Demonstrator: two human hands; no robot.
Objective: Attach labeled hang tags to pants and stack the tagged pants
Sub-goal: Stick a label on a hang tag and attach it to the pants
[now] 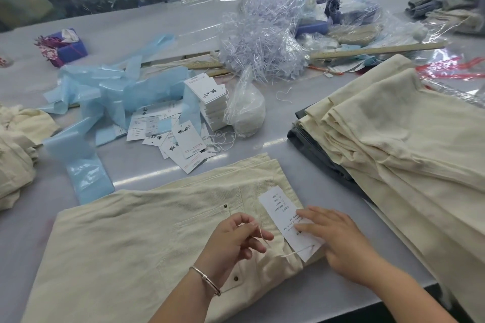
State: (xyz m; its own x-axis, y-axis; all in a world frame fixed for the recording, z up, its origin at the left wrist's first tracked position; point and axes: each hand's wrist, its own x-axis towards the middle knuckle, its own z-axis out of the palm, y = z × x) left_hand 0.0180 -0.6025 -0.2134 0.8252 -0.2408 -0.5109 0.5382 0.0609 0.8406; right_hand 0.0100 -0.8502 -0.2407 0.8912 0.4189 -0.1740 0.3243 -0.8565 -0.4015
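Pants in hand: cream pants (147, 228) lie flat on the desk (283, 144) at lower centre of the frame, waistband end toward the lower right.
Hang tag: a white printed hang tag (286, 223) rests face up on the pants near the waistband, its cord (291, 253) running from the tag's lower end leftward across the fabric.
Left hand: the left hand (236, 238) pinches the cord's free end between thumb and forefinger, the other fingers loosely curled, just left of the tag.
Right hand: the right hand (338, 236) lies with fingers extended on the tag's right side, pressing it to the fabric and grasping nothing.
Step in hand: judged to be fastening the tag's cord to the pants; whether the cord already passes through a loop or buttonhole cannot be told.
Doing it well: keep the tag pinned flat, draw the cord snug without puckering the cloth, and leave the printed face upward and readable.
Stack: folded cream pants (399, 139) are piled at the right of the frame, over a dark grey garment (309, 144); this looks like the place for tagged pairs.
Tag supply: loose and stacked spare tags (189, 126) sit at centre frame among pale blue plastic sleeves (105, 92).
Risk: the thin cord may slip from the pinch.
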